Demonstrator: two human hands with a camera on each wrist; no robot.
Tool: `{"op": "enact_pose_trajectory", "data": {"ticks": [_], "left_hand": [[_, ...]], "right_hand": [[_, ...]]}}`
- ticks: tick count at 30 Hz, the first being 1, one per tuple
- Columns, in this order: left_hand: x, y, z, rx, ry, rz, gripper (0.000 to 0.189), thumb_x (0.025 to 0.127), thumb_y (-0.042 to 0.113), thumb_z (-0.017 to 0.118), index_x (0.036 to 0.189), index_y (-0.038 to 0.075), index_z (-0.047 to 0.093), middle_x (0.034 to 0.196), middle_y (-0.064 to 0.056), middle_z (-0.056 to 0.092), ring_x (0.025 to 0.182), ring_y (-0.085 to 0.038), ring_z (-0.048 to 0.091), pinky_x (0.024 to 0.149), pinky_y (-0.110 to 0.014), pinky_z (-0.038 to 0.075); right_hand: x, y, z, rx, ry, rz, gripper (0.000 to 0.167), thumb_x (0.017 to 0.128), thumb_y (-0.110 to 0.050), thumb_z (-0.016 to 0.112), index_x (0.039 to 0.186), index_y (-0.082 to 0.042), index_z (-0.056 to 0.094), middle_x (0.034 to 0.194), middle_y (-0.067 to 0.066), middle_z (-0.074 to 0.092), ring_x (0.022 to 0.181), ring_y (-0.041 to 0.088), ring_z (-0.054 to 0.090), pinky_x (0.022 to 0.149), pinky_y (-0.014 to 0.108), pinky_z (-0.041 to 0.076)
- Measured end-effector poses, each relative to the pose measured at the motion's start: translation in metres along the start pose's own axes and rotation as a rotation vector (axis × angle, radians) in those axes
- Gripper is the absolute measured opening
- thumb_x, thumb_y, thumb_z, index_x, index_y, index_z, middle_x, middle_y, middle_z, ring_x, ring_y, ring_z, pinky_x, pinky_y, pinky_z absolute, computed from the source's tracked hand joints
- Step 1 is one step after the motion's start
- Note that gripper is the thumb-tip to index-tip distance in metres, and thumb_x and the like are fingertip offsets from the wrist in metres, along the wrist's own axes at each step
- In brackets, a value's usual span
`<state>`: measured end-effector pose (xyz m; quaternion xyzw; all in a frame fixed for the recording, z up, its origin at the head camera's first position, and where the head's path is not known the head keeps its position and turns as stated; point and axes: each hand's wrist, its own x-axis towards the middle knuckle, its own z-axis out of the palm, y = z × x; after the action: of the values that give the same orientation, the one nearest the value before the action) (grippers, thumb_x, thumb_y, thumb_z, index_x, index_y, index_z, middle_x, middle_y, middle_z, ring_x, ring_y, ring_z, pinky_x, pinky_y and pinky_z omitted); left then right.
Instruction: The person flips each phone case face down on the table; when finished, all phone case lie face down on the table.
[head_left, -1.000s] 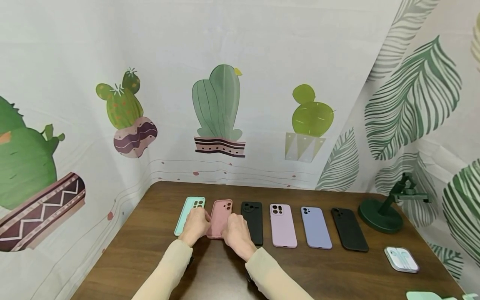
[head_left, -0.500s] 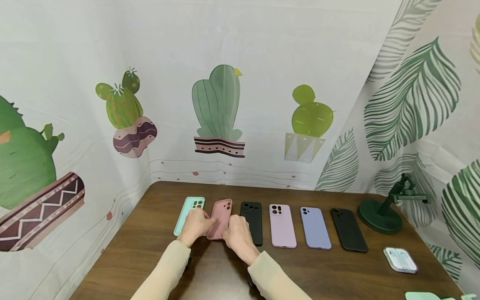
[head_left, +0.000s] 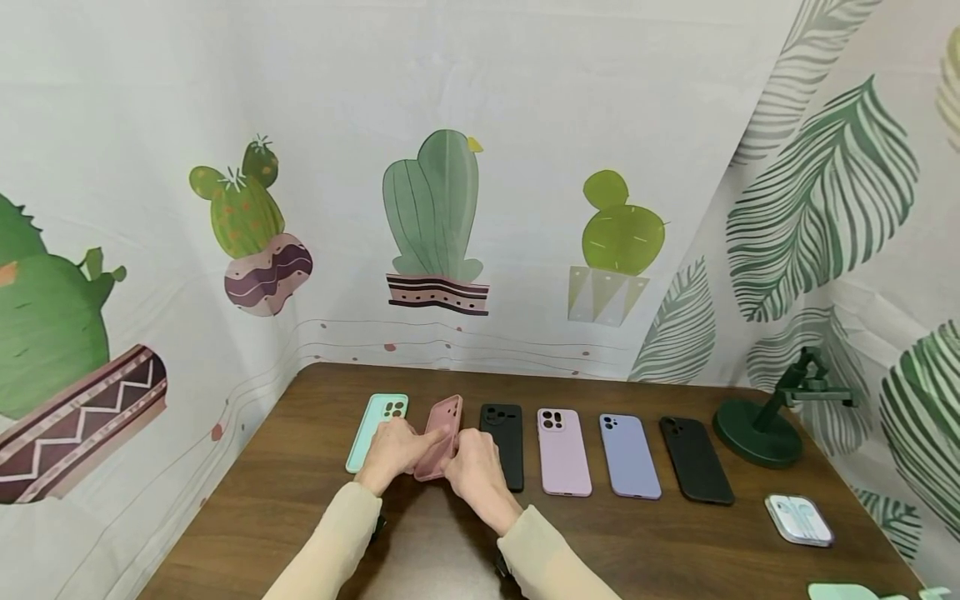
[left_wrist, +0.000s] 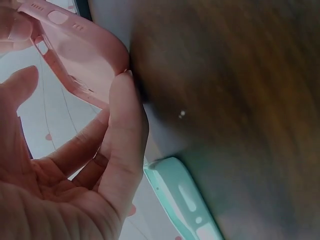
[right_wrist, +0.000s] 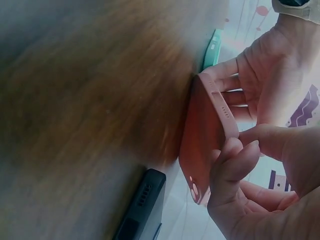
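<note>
A pink phone case [head_left: 447,417] stands tilted up from the dark wooden table, its right side raised. My right hand [head_left: 477,471] pinches its near right corner between thumb and finger, as the right wrist view shows. On the opposite side, my left hand [head_left: 392,454] touches the left edge and corner with outstretched fingertips. Its thumb reaches toward the hollow inner face, apart from the case in the left wrist view. A mint phone case [head_left: 367,433] lies just left of it, partly hidden by my left hand. Right of it is a black phone case [head_left: 512,450], partly behind my right hand.
Further right lie a lilac phone case [head_left: 566,458], a periwinkle one [head_left: 630,458] and another black one [head_left: 697,462]. A green stand [head_left: 761,429] is at the back right, with boxed earphones [head_left: 798,519] nearer the front. A cactus-print cloth [head_left: 532,250] hangs behind.
The pink phone case has tipped up, its right side rising off the table. My left thumb has moved across its face; my right hand keeps its place at the corner.
</note>
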<state>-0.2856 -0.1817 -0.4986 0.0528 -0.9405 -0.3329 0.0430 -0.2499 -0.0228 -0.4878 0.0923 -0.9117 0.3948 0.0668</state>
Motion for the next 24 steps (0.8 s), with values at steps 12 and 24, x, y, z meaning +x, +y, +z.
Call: {"op": "enact_pose_trajectory", "data": {"ticks": [12,24], "left_hand": [[-0.0016,0.0038,0.0014,0.002,-0.033,-0.004,0.069,0.088,0.066,0.079,0.049,0.013,0.058,0.046,0.006,0.047,0.052,-0.015,0.050,0.047,-0.025,0.033],[-0.0022,0.0066,0.0006,-0.056,-0.093,-0.037,0.069,0.086,0.071,0.079,0.057,0.009,0.073,0.053,-0.001,0.067,0.054,-0.016,0.064,0.049,-0.025,0.046]], "right_hand": [[-0.0006,-0.0015,-0.0034,0.040,0.034,-0.035,0.036,0.087,-0.001,0.077,0.057,-0.013,0.060,0.056,-0.008,0.049,0.053,0.009,0.046,0.047,0.023,0.036],[-0.0002,-0.0030,-0.0072,0.050,0.033,-0.036,0.030,0.086,-0.001,0.077,0.063,-0.013,0.062,0.058,-0.007,0.051,0.054,0.010,0.048,0.048,0.023,0.037]]}}
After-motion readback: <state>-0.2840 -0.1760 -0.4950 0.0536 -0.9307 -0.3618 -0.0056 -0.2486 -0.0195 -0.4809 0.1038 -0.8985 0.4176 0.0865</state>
